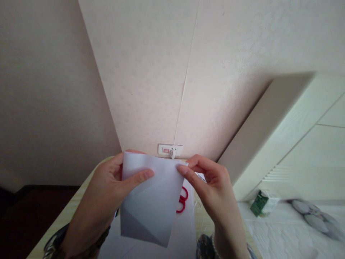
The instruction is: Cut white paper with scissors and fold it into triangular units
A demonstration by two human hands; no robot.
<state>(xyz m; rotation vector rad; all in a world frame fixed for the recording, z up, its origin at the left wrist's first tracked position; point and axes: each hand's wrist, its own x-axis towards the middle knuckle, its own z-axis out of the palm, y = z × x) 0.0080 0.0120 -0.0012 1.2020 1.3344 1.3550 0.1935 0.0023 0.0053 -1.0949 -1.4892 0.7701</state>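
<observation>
A sheet of white paper (153, 201) is held up in front of me by both hands. My left hand (115, 187) grips its upper left side, thumb across the front and fingers behind. At the top right corner, my right hand (207, 180) pinches the paper between thumb and fingers. Red-handled scissors (182, 200) lie behind the paper, and only their finger loops show. Beneath them more white paper (183, 237) covers part of the table.
The pale wooden table (67, 212) stands against the wall. A wall socket (169, 149) with a white plug is just above its far edge. To the right are a pale headboard-like panel (293, 144), a green and white box (262, 203) and a quilted white surface (277, 233).
</observation>
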